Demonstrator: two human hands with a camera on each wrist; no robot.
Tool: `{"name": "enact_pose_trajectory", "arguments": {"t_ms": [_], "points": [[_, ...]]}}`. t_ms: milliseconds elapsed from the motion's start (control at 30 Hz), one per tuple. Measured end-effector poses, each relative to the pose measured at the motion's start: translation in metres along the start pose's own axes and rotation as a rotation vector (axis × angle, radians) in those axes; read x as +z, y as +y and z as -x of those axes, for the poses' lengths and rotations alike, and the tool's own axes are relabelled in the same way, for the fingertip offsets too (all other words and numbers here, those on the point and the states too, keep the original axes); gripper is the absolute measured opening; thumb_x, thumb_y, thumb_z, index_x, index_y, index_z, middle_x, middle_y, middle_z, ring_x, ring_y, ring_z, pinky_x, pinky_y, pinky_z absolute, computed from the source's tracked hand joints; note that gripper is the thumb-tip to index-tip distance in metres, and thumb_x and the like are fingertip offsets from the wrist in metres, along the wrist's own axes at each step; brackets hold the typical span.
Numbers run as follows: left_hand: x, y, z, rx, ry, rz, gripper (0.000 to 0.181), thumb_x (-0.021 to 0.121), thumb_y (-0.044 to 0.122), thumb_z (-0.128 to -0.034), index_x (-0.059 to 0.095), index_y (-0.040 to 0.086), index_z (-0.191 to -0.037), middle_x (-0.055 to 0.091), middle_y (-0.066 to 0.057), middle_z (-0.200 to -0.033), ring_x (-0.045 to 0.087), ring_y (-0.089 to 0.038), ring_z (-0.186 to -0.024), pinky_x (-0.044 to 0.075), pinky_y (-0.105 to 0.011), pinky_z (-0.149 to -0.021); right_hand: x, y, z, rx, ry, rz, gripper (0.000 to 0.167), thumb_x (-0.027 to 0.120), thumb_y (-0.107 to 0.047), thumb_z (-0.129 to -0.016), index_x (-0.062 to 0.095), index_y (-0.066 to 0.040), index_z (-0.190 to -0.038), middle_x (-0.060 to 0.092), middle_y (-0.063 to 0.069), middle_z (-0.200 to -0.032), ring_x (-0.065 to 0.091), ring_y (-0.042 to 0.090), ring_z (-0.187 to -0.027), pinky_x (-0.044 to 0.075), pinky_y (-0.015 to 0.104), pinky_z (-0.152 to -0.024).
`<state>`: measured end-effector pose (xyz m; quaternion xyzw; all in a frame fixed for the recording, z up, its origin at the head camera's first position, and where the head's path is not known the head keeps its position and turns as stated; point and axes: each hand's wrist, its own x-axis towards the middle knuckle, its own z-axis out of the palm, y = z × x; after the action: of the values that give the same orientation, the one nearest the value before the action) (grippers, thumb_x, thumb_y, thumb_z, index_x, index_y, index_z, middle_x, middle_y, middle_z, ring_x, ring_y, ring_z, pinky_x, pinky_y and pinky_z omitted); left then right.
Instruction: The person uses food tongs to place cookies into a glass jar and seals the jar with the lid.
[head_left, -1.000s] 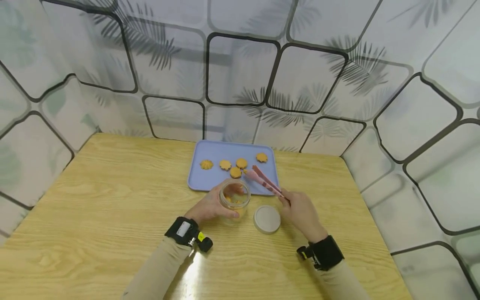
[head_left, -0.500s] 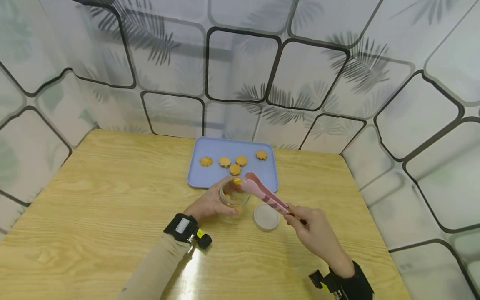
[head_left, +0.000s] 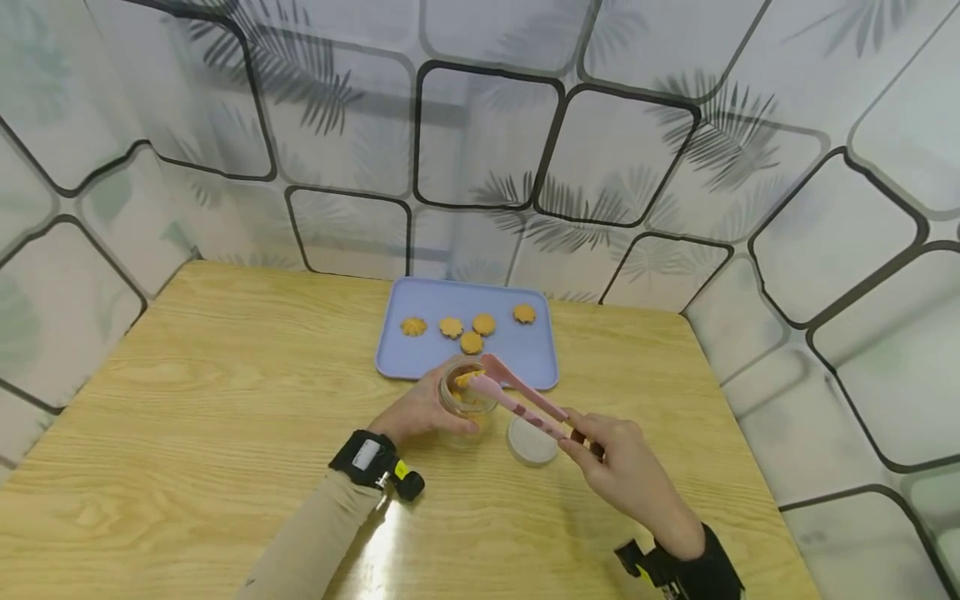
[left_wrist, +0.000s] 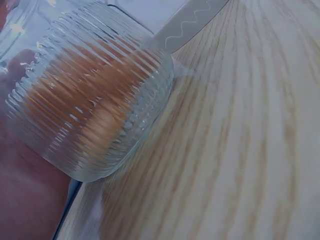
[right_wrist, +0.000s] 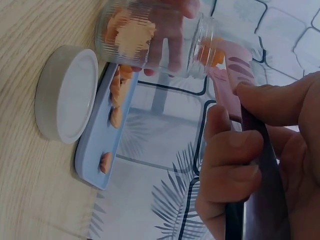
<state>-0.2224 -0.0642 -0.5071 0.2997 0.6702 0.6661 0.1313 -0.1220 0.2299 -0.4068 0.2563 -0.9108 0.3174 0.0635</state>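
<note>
My left hand (head_left: 420,410) grips a clear ribbed glass jar (left_wrist: 100,95) with orange-brown cookies inside. The jar is on the table, its mouth facing up. My right hand (head_left: 626,471) holds pink tongs (head_left: 517,408) with dark handles, thumb on one arm and fingers round the other. At the jar's mouth the tong tips are spread apart. A yellow-orange cookie (right_wrist: 212,52) lies in the mouth beside the tips; whether they still touch it is hard to tell. Just right of the jar, a pale round lid (head_left: 531,446) lies on the table.
A light blue tray (head_left: 397,362) sits behind the jar with several flower-shaped cookies (head_left: 483,324) on it. Wood-grain table (head_left: 225,400) extends to both sides. A patterned curtain (head_left: 480,125) hangs along the back and sides.
The tongs have come from the tray's front edge to the jar's mouth, bringing a cookie, and their tips have spread. My right hand has drawn back toward me; the left stays on the jar.
</note>
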Motion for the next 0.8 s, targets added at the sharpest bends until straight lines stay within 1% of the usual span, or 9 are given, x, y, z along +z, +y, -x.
{"name": "enact_pose_trajectory", "arguments": {"t_ms": [67, 167, 267, 400, 500, 567, 700, 767, 800], "points": [[0.000, 0.000, 0.000, 0.001, -0.005, 0.003, 0.085, 0.092, 0.008, -0.0712, 0.051, 0.020, -0.145, 0.059, -0.002, -0.140, 0.053, -0.021, -0.131, 0.037, -0.040, -0.116, 0.000, 0.000, -0.001, -0.001, -0.015, -0.010, 0.035, 0.074, -0.006, -0.092, 0.070, 0.003, -0.126, 0.057, -0.013, -0.072, 0.037, -0.006, -0.052, 0.035, 0.018, -0.044], [0.000, 0.000, 0.000, -0.011, -0.007, 0.018, 0.085, 0.092, 0.007, -0.0716, 0.050, 0.018, -0.145, 0.061, -0.006, -0.138, 0.055, -0.025, -0.129, 0.039, -0.041, -0.115, -0.002, 0.002, -0.003, 0.015, -0.026, -0.079, 0.037, 0.071, -0.005, -0.094, 0.066, 0.006, -0.129, 0.063, -0.007, -0.076, 0.036, -0.006, -0.049, 0.036, 0.019, -0.042], [0.000, 0.000, 0.001, -0.027, 0.007, 0.016, 0.085, 0.092, 0.005, -0.0704, 0.051, 0.016, -0.144, 0.062, -0.010, -0.135, 0.055, -0.026, -0.128, 0.037, -0.044, -0.116, -0.001, 0.008, -0.009, 0.069, 0.017, -0.115, 0.038, 0.068, -0.006, -0.097, 0.063, 0.009, -0.131, 0.066, 0.001, -0.076, 0.032, -0.004, -0.046, 0.032, 0.020, -0.040], [-0.002, 0.000, 0.003, -0.030, 0.019, -0.010, 0.088, 0.092, 0.008, -0.0692, 0.049, 0.015, -0.146, 0.061, -0.015, -0.137, 0.053, -0.026, -0.129, 0.033, -0.047, -0.117, 0.013, 0.023, -0.023, 0.152, 0.051, 0.046, 0.040, 0.067, -0.010, -0.098, 0.062, 0.008, -0.133, 0.067, 0.006, -0.078, 0.030, 0.000, -0.045, 0.029, 0.021, -0.042], [-0.003, -0.001, 0.004, -0.023, 0.014, -0.021, 0.089, 0.093, 0.009, -0.0688, 0.049, 0.015, -0.146, 0.060, -0.018, -0.138, 0.053, -0.026, -0.129, 0.033, -0.046, -0.117, 0.029, 0.035, -0.032, 0.197, -0.018, 0.150, 0.044, 0.067, -0.013, -0.098, 0.060, 0.008, -0.136, 0.068, 0.006, -0.079, 0.036, 0.003, -0.047, 0.032, 0.021, -0.044], [-0.003, -0.002, 0.004, -0.015, 0.000, -0.002, 0.089, 0.092, 0.007, -0.0692, 0.049, 0.015, -0.146, 0.060, -0.019, -0.138, 0.053, -0.027, -0.130, 0.033, -0.045, -0.117, 0.038, 0.040, -0.037, 0.221, -0.071, 0.151, 0.042, 0.067, -0.014, -0.098, 0.061, 0.007, -0.134, 0.065, 0.004, -0.075, 0.039, 0.005, -0.049, 0.032, 0.021, -0.045], [-0.001, -0.003, 0.001, 0.008, -0.019, 0.046, 0.087, 0.090, 0.004, -0.0706, 0.049, 0.015, -0.147, 0.060, -0.015, -0.137, 0.053, -0.029, -0.130, 0.035, -0.043, -0.117, 0.050, 0.040, -0.045, 0.222, -0.112, 0.155, 0.021, 0.067, -0.016, -0.098, 0.070, -0.001, -0.111, 0.052, -0.002, -0.063, 0.040, 0.008, -0.050, 0.030, 0.022, -0.046], [0.000, -0.003, -0.001, 0.025, -0.024, 0.061, 0.084, 0.090, 0.004, -0.0711, 0.050, 0.013, -0.145, 0.061, -0.014, -0.136, 0.054, -0.031, -0.129, 0.036, -0.043, -0.116, 0.053, 0.038, -0.049, 0.216, -0.119, 0.174, 0.011, 0.067, -0.017, -0.097, 0.067, -0.006, -0.097, 0.043, -0.004, -0.059, 0.037, 0.008, -0.049, 0.028, 0.022, -0.046], [0.000, -0.002, -0.001, 0.031, -0.025, 0.060, 0.083, 0.090, 0.005, -0.0713, 0.050, 0.013, -0.144, 0.061, -0.014, -0.135, 0.054, -0.031, -0.129, 0.038, -0.043, -0.115, 0.054, 0.036, -0.051, 0.217, -0.122, 0.183, 0.012, 0.067, -0.017, -0.097, 0.064, -0.008, -0.091, 0.041, -0.005, -0.059, 0.036, 0.008, -0.049, 0.027, 0.022, -0.046]]}}
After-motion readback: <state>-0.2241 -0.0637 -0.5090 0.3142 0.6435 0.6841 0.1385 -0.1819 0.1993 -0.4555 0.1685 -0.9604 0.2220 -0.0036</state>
